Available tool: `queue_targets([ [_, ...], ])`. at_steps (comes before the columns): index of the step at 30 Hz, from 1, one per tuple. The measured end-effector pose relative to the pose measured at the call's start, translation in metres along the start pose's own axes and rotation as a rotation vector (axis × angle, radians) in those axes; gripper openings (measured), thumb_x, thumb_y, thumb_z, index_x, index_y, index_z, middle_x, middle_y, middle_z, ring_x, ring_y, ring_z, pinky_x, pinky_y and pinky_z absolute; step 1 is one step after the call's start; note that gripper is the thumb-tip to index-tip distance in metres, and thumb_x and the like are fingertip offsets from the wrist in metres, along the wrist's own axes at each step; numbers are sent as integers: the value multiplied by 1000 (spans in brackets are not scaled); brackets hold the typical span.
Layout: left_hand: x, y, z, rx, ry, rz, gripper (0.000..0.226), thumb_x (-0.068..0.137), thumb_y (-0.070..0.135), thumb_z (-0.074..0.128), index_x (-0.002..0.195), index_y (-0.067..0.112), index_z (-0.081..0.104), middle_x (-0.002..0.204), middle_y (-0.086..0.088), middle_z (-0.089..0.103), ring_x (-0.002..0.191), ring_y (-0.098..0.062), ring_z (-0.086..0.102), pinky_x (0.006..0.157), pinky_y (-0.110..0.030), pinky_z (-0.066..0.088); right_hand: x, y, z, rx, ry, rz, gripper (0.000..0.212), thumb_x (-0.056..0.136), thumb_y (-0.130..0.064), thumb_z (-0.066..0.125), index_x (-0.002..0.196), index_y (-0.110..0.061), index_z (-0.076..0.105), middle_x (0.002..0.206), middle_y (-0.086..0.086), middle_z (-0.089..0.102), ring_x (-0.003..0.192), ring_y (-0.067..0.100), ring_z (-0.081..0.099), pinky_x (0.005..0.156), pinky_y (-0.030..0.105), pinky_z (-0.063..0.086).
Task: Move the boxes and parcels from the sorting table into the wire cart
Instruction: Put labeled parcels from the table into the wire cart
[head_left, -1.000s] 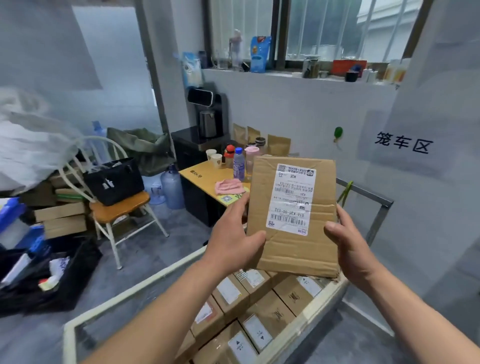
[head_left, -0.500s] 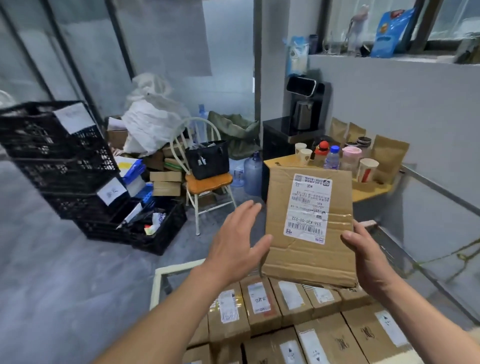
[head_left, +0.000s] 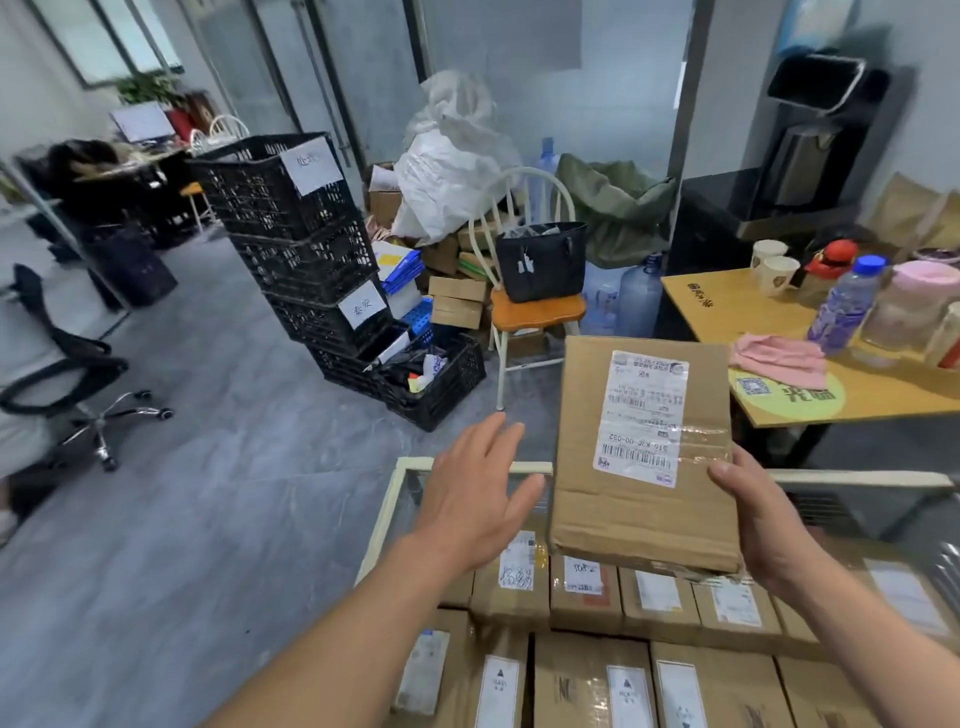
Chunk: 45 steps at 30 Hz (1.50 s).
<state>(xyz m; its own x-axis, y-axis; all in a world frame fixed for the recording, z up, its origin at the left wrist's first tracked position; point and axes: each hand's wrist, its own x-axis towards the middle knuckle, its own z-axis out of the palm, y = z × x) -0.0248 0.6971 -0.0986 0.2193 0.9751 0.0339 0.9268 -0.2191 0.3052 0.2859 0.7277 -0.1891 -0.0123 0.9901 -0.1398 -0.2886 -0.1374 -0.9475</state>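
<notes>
left hand (head_left: 475, 499) has let go, fingers spread beside the box (head_left: 644, 457) | right hand (head_left: 758, 525) alone grips it | cart (head_left: 519, 467) below, drop looks near

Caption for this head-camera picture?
Right hand holds a labelled box above packed boxes; left hand open beside it.

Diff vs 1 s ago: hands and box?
The left hand let go of the box and now hangs open beside it. The view swung left. The right hand still grips the box's right edge, label facing the camera, above the packed parcels.
</notes>
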Motion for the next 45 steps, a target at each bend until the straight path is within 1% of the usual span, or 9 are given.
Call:
queue_targets([
  [7,-21,-34,28,53,-72,-96,64,104,52,36,158,21,26,166,0,17,152,-18,15,122,-38,20,2,50,4,-13,-10,130,75,65,-49,74,135,-29,60,132,12,67,125,49,57,104,67,39],
  [16,-41,-86,69,71,-201,-143,77,94,65,17,156,21,28,166,-3,20,151,-22,21,118,-47,29,-21,107,20,-111,41,305,89,57,-62,84,139,-39,57,132,4,68,120,39,63,104,68,45],
  [22,-51,-127,102,63,-310,-142,62,103,53,35,157,22,25,167,-3,16,152,-23,18,120,-49,25,-42,146,44,-155,77,407,81,61,-55,78,137,-39,57,126,-1,71,120,34,65,103,64,47],
  [26,-58,-159,124,27,-335,-141,61,102,52,37,156,25,25,165,1,20,150,-20,22,120,-43,27,-50,163,71,-205,132,481,73,65,-51,71,135,-44,54,119,-3,73,113,29,67,78,42,53],
  [30,-69,-195,136,46,-376,-124,69,98,59,31,155,20,33,162,-1,30,146,-23,31,113,-41,34,-51,182,92,-246,135,537,68,69,-48,68,135,-47,53,119,-6,73,107,22,69,70,37,52],
  [33,-74,-220,144,67,-410,-127,86,86,67,13,150,17,41,158,-6,36,142,-25,38,108,-44,40,-47,202,100,-248,150,566,61,77,-42,70,134,-46,51,111,-9,73,103,18,68,70,37,51],
  [38,-80,-256,170,74,-436,-119,87,86,64,13,150,13,44,158,-11,38,143,-30,38,110,-49,38,-39,246,105,-272,132,627,87,65,-51,72,147,-43,45,116,-8,73,110,21,67,75,38,52],
  [42,-80,-277,196,77,-433,-87,78,91,57,22,142,7,53,150,-16,47,136,-36,46,107,-51,40,-33,279,104,-286,139,650,77,70,-46,69,144,-44,46,118,-9,72,112,20,66,77,40,53],
  [45,-80,-291,216,95,-455,-100,81,89,59,17,146,9,48,157,-15,39,145,-36,33,116,-51,30,-30,303,101,-293,154,682,68,77,-43,72,141,-47,48,118,-7,72,112,23,66,82,44,54],
])
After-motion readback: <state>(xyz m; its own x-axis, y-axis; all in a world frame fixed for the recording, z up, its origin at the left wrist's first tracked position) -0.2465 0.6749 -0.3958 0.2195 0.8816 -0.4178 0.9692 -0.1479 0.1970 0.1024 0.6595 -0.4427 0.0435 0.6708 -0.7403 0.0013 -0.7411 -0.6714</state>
